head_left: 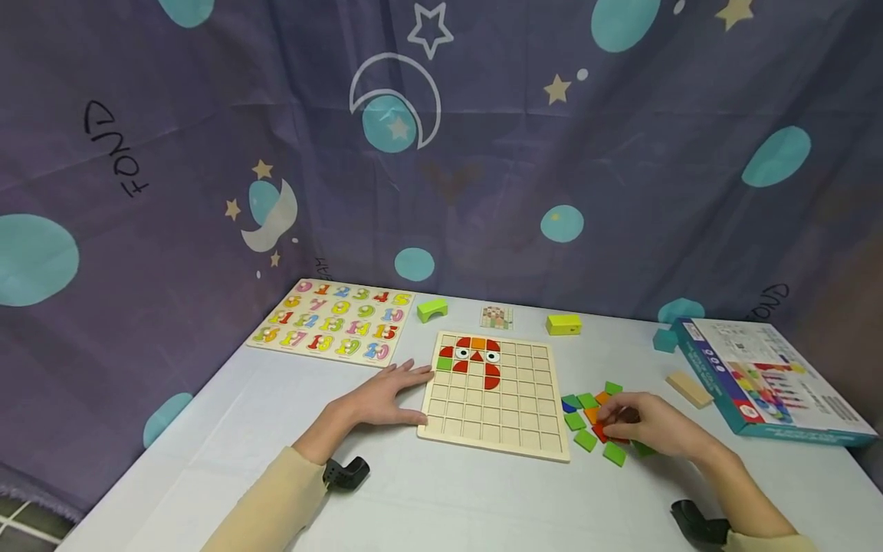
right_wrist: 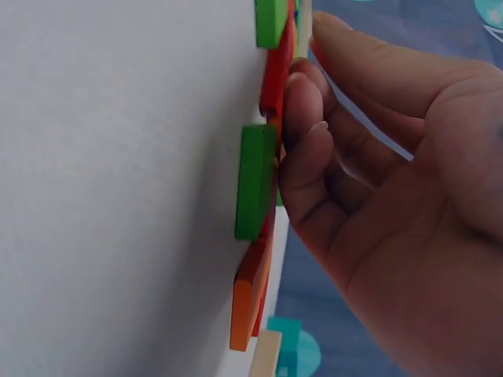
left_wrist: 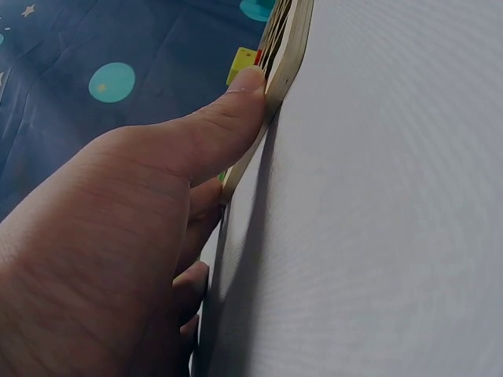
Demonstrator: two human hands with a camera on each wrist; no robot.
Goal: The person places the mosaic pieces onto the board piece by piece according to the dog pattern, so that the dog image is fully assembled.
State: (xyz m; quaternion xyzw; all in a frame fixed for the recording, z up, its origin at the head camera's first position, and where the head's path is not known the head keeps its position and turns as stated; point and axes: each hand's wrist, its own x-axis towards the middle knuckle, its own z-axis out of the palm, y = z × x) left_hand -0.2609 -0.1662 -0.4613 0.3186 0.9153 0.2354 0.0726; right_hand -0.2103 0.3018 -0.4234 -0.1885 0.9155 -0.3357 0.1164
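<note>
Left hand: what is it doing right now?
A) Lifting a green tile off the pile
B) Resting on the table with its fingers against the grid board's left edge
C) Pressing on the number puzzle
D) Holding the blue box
B: the left hand lies flat on the white table, and the left wrist view shows its thumb against the edge of the grid board, far from the blue box and the number puzzle.

Open tabletop (head_left: 483,498) runs along the near edge, in front of the grid board (head_left: 493,395) and between the two forearms. The left hand (head_left: 386,399) lies against the board's left edge, closing that side. To the right, the loose tiles (head_left: 586,422) crowd the gap beside the board under the right hand (head_left: 655,425). Beyond them the wooden block (head_left: 688,389) and blue box (head_left: 766,379) hem in the far right. Behind the board the number puzzle (head_left: 334,330), green arch (head_left: 431,309) and yellow block (head_left: 563,324) stand well apart, with lanes between.
</note>
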